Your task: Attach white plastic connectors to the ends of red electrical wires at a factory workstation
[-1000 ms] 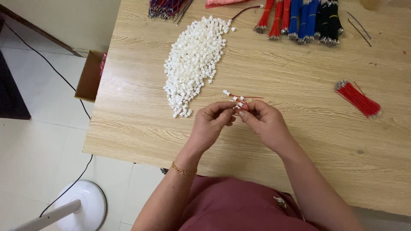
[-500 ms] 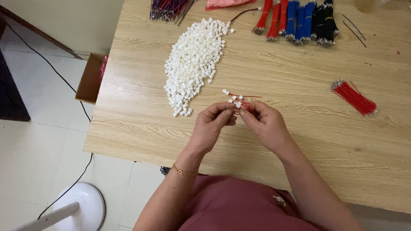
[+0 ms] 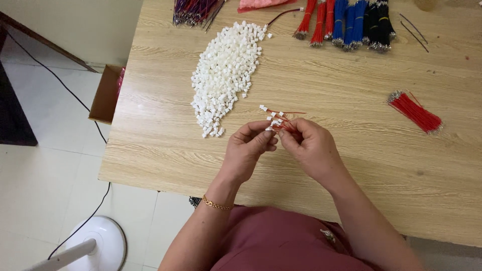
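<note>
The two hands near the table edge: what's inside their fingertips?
The left hand and right hand pinch small white connectors with thin red wires between them. The fingers cover the pinched ends, so how they join cannot be seen.

Your fingertips (image 3: 271,134) hide tiny connector (image 3: 275,123); wire bundles (image 3: 346,22) and pink bag (image 3: 261,4) cut off at top edge.

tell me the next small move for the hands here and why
Probably press the red wire home into the white connector. Both the left hand and the right hand pinch that small piece between their fingertips above the table, with a few finished ones lying just beyond.
</note>
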